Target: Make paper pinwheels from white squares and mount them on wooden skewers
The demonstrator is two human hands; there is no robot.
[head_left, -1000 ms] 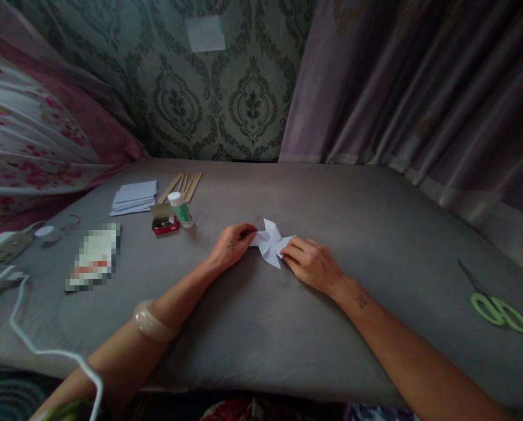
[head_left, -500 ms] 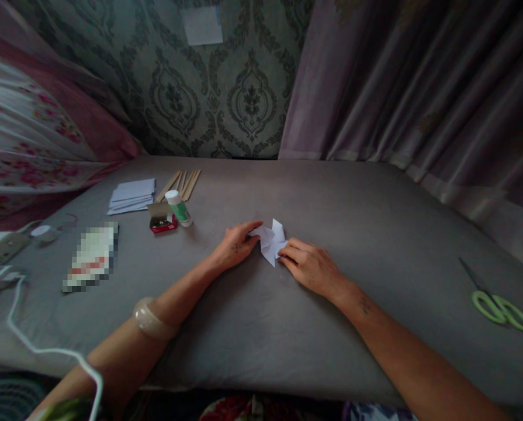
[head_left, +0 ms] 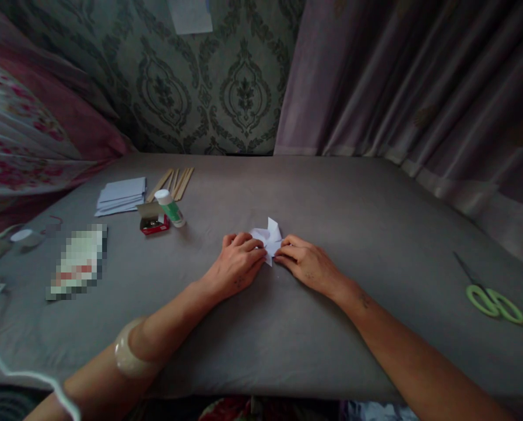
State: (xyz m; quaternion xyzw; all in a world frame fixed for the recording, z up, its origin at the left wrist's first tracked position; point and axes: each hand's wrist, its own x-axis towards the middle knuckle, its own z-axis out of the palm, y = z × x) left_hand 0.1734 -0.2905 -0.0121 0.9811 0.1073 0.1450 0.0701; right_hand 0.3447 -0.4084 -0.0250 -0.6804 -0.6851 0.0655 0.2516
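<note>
A white paper pinwheel [head_left: 272, 235] with pointed, folded blades lies on the grey sheet between my hands. My left hand [head_left: 240, 260] covers its lower left part, fingers bent and pinching the paper near the middle. At the pinwheel's right side, my right hand [head_left: 305, 260] grips a blade between thumb and fingertips. One blade tip sticks up at the far side, and another point shows below my left fingertips. The paper directly under the fingers is hidden.
Left of my hands are a glue stick [head_left: 170, 208], an open red box [head_left: 154, 224], a stack of paper [head_left: 121, 196] and several wooden sticks [head_left: 182, 183]. Green-handled scissors [head_left: 494, 303] lie at the right. A blurred packet [head_left: 78, 260] and a white cable [head_left: 20, 372] are at the left.
My left hand has moved from the pinwheel's left blade to its lower middle, turning palm down. My right hand stays on the right side. The view has shifted slightly.
</note>
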